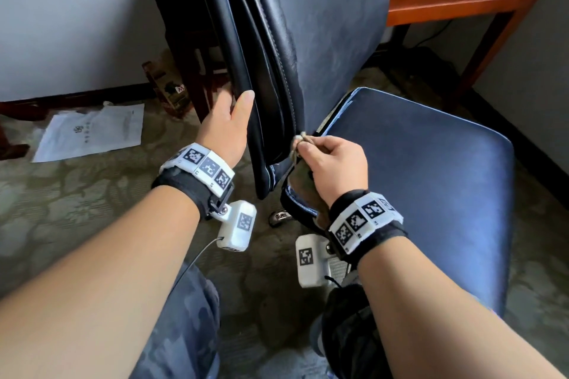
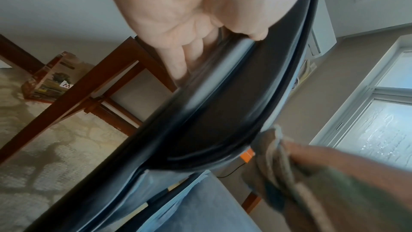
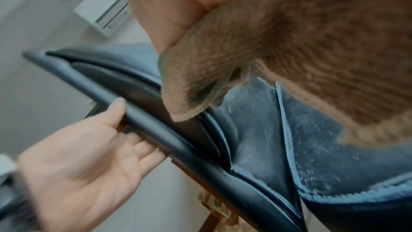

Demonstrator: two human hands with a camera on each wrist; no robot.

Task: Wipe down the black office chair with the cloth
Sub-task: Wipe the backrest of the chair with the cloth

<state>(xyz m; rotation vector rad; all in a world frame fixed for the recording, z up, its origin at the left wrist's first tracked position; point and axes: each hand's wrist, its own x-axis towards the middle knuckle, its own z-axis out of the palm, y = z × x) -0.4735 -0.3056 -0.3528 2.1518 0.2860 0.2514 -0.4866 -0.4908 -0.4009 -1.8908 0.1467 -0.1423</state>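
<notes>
Chair (image 1: 308, 24) edge gripped by left hand (image 1: 226, 129); right hand (image 1: 334, 168) presses bunched cloth (image 3: 196, 84) at its seam.

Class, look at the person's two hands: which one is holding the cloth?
The right hand. Its fingers are curled round the bunched brown cloth at the crease between seat and backrest. The left hand has no cloth; it grips the chair's back edge.

From twelve o'clock the left hand (image 2: 196, 15) reaches down, fingers (image 2: 176, 63) curled round the padded black leather edge of the office chair (image 2: 214, 115). At four o'clock the right hand (image 2: 347, 170) grips a bunched tan knitted cloth (image 2: 274, 149) against the chair's rim. A reddish-brown wooden table leg (image 2: 73, 94) stands at nine o'clock on patterned beige carpet (image 2: 55, 156).
</notes>
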